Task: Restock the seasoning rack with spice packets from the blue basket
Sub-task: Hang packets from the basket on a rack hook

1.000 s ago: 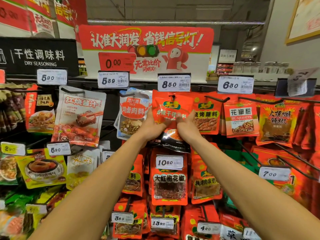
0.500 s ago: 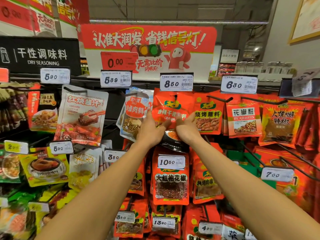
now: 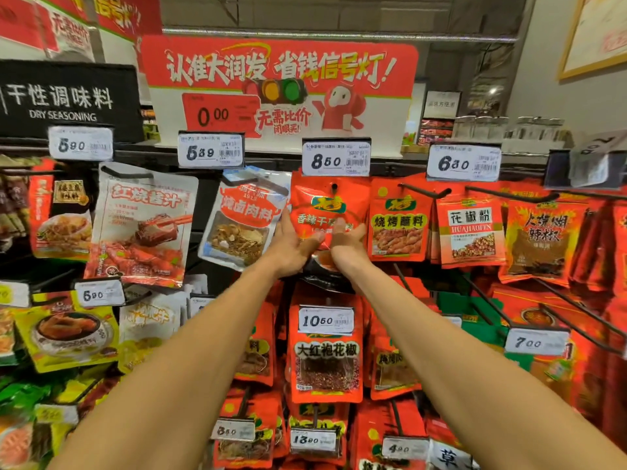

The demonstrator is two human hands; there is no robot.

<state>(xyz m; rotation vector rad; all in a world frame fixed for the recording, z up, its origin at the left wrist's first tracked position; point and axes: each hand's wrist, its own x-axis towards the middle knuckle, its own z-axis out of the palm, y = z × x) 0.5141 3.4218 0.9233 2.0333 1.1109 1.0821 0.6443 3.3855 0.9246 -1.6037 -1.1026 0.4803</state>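
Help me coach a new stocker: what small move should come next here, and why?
Probably draw both hands back. The red packet already hangs on its peg under the 8.50 tag, and the left hand and right hand lie open against it.

Both arms up, left hand & right hand fingers loose.

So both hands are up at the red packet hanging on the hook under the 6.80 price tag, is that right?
Not quite. In the head view, the left hand and the right hand are up at the red packet, but it hangs on the hook under the 8.50 price tag. The 6.80 price tag sits further right, above a different packet.
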